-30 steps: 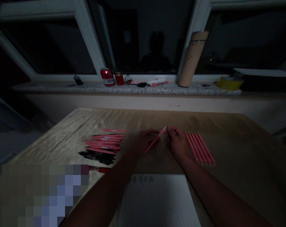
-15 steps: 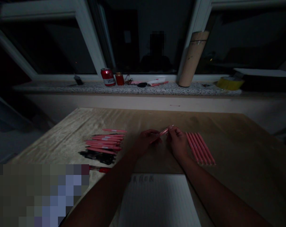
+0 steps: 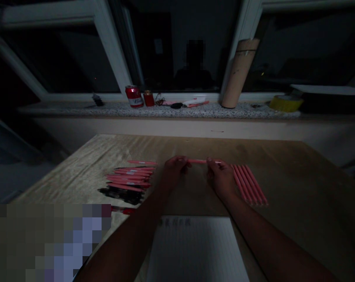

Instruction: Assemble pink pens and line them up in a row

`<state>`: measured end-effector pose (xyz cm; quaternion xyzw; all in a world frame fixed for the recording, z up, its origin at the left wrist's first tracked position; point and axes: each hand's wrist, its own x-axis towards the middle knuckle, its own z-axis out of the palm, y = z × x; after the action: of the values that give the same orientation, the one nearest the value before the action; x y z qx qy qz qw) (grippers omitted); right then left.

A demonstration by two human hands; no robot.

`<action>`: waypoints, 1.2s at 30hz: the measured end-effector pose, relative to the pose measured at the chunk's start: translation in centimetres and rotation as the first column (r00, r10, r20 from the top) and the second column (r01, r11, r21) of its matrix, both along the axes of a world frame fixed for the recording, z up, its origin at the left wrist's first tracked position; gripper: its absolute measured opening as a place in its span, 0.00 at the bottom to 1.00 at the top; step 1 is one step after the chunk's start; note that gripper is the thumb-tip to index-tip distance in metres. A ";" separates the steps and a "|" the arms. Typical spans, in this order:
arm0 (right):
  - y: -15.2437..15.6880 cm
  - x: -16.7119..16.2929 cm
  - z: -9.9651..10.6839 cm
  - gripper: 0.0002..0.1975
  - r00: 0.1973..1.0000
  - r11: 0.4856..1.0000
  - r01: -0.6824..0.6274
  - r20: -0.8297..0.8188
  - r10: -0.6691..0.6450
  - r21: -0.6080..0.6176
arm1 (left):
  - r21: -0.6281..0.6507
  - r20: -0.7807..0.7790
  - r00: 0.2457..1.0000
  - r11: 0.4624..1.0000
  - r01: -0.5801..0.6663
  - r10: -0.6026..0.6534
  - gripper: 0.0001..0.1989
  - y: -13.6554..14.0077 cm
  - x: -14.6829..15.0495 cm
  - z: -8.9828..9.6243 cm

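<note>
A pink pen (image 3: 197, 161) is stretched level between my two hands above the table. My left hand (image 3: 177, 167) pinches its left end, and my right hand (image 3: 220, 174) has its fingers closed on the right end. Just beside my right hand, several pink pens (image 3: 249, 185) lie side by side in a slanted row. To the left of my left hand is a looser pile of pink pens (image 3: 130, 178), with one pink pen (image 3: 142, 162) apart at its far side. Black pens (image 3: 123, 194) lie at the pile's near side.
Lined paper (image 3: 197, 248) with writing along its top lies between my forearms. A red pen (image 3: 123, 210) is by my left forearm. Along the windowsill (image 3: 112, 111) stand a red can (image 3: 134, 96), a cardboard tube (image 3: 240, 74) and a yellow tape roll (image 3: 285, 103).
The pen has turned from a slant to nearly level. My left hand has shifted left and slightly up to the pen's left end, while my right hand stays about where it was.
</note>
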<state>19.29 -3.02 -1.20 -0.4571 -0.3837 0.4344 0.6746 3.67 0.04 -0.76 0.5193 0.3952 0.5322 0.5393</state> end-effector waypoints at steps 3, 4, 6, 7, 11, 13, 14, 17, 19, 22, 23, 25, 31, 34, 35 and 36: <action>0.0 0.1 0.1 0.15 0.985 1.000 0.011 0.171 -0.008 -0.015 | -0.002 0.021 0.995 0.995 -0.100 0.100 0.15 0.5 -0.6 0.1; 0.0 0.2 0.1 0.15 0.966 1.000 0.025 0.257 -0.025 0.006 | -0.004 0.022 0.993 0.993 -0.116 0.116 0.15 0.5 -0.8 0.1; 0.1 0.4 0.1 0.14 0.885 0.997 0.024 0.462 -0.057 0.077 | 0.011 -0.007 0.991 0.991 -0.134 0.134 0.16 0.5 -0.8 0.2; 0.1 0.5 0.1 0.14 0.817 0.994 0.003 0.573 -0.066 0.110 | 0.022 -0.034 0.989 0.990 -0.140 0.141 0.16 0.4 -0.8 0.3; 0.0 0.8 0.4 0.13 0.445 0.982 -0.136 0.894 -0.059 0.132 | 0.076 -0.164 0.982 0.994 -0.079 0.091 0.15 -0.2 -0.5 0.4; -0.1 0.7 0.5 0.13 0.303 0.979 -0.174 0.952 -0.051 0.108 | 0.092 -0.221 0.974 0.995 -0.026 0.046 0.14 -0.4 -0.3 0.3; -0.2 0.6 0.5 0.13 0.257 0.978 -0.183 0.965 -0.049 0.098 | 0.094 -0.238 0.971 0.996 -0.013 0.035 0.14 -0.5 -0.3 0.3; -0.1 0.5 0.5 0.13 0.199 0.980 -0.176 0.979 -0.053 0.089 | 0.087 -0.256 0.967 0.996 0.014 0.009 0.14 -0.5 -0.2 0.3; -0.1 0.5 0.4 0.13 0.206 0.981 -0.171 0.977 -0.054 0.090 | 0.088 -0.249 0.968 0.996 0.009 0.013 0.14 -0.4 -0.3 0.3; 0.0 0.7 0.2 0.14 0.240 0.983 -0.146 0.968 -0.072 0.109 | 0.082 -0.218 0.975 0.996 -0.033 0.050 0.14 -0.3 -0.4 0.3; 0.0 0.7 0.1 0.14 0.248 0.984 -0.137 0.965 -0.081 0.118 | 0.075 -0.207 0.977 0.996 -0.045 0.059 0.14 -0.3 -0.4 0.3; 0.0 0.8 0.1 0.13 0.254 0.982 -0.134 0.963 -0.093 0.130 | 0.063 -0.184 0.981 0.997 -0.051 0.062 0.13 -0.3 -0.5 0.2; -0.1 0.7 0.0 0.13 0.254 0.978 -0.144 0.961 -0.108 0.148 | 0.071 -0.094 0.995 0.997 -0.014 0.020 0.14 -0.3 -0.6 -0.1; -0.1 0.7 0.1 0.13 0.254 0.976 -0.144 0.959 -0.124 0.164 | 0.073 -0.085 0.996 0.997 -0.020 0.026 0.16 -0.3 -0.6 -0.1; -0.1 0.7 0.1 0.12 0.251 0.974 -0.145 0.959 -0.134 0.174 | 0.071 -0.095 0.995 0.997 -0.017 0.024 0.16 -0.3 -0.6 -0.1; -0.1 0.7 0.2 0.12 0.245 0.972 -0.145 0.959 -0.145 0.184 | 0.072 -0.110 0.994 0.997 -0.017 0.025 0.16 -0.4 -0.6 0.0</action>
<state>20.02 -3.11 -1.05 -0.5438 -0.7652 0.0127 0.3443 3.10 -0.33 -0.77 0.5627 0.4110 0.5218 0.4921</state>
